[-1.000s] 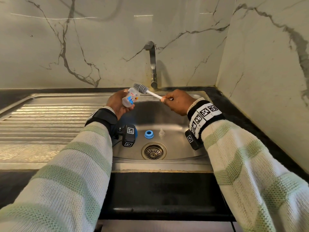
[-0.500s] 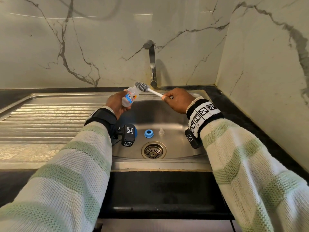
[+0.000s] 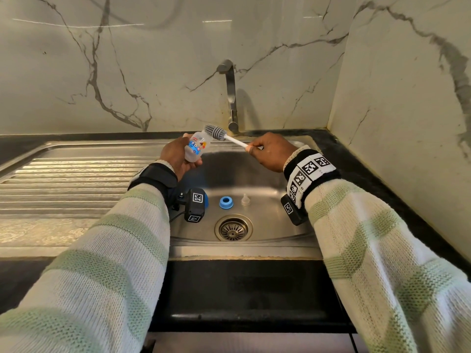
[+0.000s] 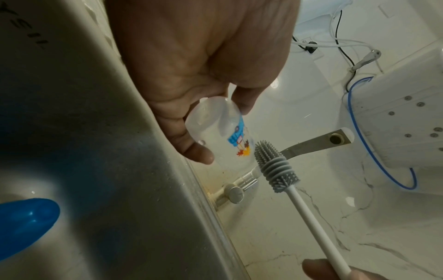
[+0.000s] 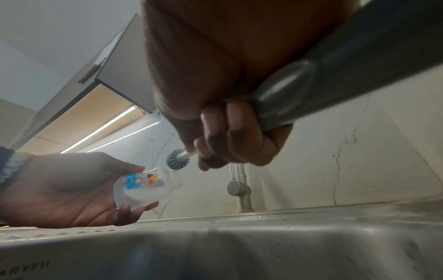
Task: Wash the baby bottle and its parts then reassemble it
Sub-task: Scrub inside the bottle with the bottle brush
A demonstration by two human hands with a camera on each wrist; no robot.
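Brush head point(image 3: 215, 131) now just outside the bottle point(image 3: 196, 147) mouth, slightly higher.

Bottle point(image 3: 195, 148) sitting left of the brush point(image 3: 215, 132), above the sink point(image 3: 267, 220); ring point(image 3: 226, 202) and teat point(image 3: 245, 200) lying behind the drain point(image 3: 233, 228).

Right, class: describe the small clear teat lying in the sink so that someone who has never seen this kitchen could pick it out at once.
Start at the steel sink under the tap and find the round drain in its floor. Just beyond the drain lie two small parts side by side: a blue ring and, to its right, the teat. The teat is the colourless, cone-shaped one, standing point up.
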